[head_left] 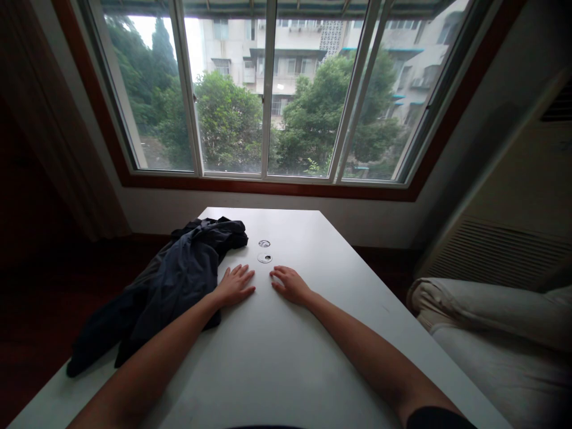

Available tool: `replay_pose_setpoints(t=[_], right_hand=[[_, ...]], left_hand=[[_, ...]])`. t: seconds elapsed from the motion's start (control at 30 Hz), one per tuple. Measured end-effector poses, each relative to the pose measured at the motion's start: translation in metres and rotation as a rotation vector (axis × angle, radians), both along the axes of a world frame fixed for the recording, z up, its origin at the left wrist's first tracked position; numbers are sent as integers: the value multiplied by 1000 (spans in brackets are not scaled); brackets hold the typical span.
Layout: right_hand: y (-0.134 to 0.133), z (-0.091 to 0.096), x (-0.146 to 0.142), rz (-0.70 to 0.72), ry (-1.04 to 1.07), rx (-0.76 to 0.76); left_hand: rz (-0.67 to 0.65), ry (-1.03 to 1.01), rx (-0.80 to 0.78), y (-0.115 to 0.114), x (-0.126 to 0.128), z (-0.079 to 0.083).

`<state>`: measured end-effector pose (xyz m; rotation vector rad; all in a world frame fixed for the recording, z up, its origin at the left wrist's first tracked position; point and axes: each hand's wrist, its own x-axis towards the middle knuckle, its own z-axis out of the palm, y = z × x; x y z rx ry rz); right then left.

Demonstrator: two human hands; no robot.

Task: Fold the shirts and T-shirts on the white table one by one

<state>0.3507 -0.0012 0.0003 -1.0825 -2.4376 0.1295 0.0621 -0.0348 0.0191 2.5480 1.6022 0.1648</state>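
At the far left a curtain hung beside the window. Next came the dark cloth, heaped along the left side of the white worktop, one end trailing toward the near left; its slack folds probably let it slump there without support. The left forearm crossed over part of it, and the left grip lay palm down just beside it, fingers spread and holding nothing visible, a posture that seemed meant for resting weight rather than grasping. Whether the wrist touched the cloth could not be told. Beyond the gap between the hands sat two rounds, one behind the other; their line suggested fittings, though they might have been loose discs. The right grip rested palm down, fingers loosely bent and parted, with nothing visible in it, its forearm angled inward, likely for an easy reach. Farther right, a pale couch stood near the worktop's edge.
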Motion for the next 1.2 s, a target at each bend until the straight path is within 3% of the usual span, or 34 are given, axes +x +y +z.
replay_pose_setpoints(t=[1.2], right_hand=[[-2,3,0,-4,2,-30]], left_hand=[[12,-9,-12,-3,2,4]])
